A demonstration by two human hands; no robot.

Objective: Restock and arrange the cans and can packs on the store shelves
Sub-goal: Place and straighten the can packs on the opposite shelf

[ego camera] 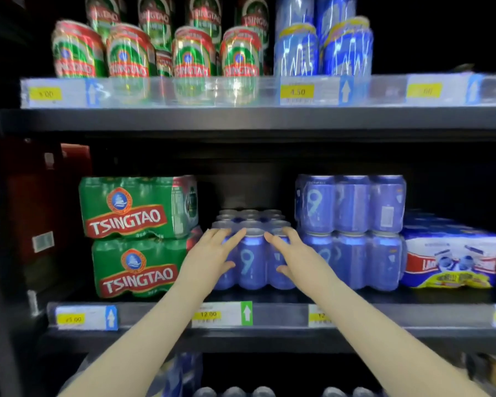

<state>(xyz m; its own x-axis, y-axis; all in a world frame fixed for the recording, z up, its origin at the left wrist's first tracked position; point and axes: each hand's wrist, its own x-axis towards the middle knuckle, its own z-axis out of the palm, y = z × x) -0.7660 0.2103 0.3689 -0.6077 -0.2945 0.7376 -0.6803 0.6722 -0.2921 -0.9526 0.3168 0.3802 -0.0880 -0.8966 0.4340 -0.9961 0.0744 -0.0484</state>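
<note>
A shrink-wrapped pack of blue cans marked "9" [251, 260] stands on the middle shelf [281, 313], between two stacked green Tsingtao packs [138, 239] and two stacked blue "9" packs [351, 233]. My left hand [212, 253] lies flat on the pack's front left, fingers spread over the top rim. My right hand [292, 252] presses its front right the same way. Both hands touch the pack; neither wraps around it. The space above this pack is empty.
The upper shelf [269, 116] carries loose Tsingtao cans [161, 50] and blue cans [324, 44]. A white, red and yellow pack [453, 262] sits at the right. Dark red cartons [46, 202] stand at the left. More blue cans [232, 392] show on the shelf below.
</note>
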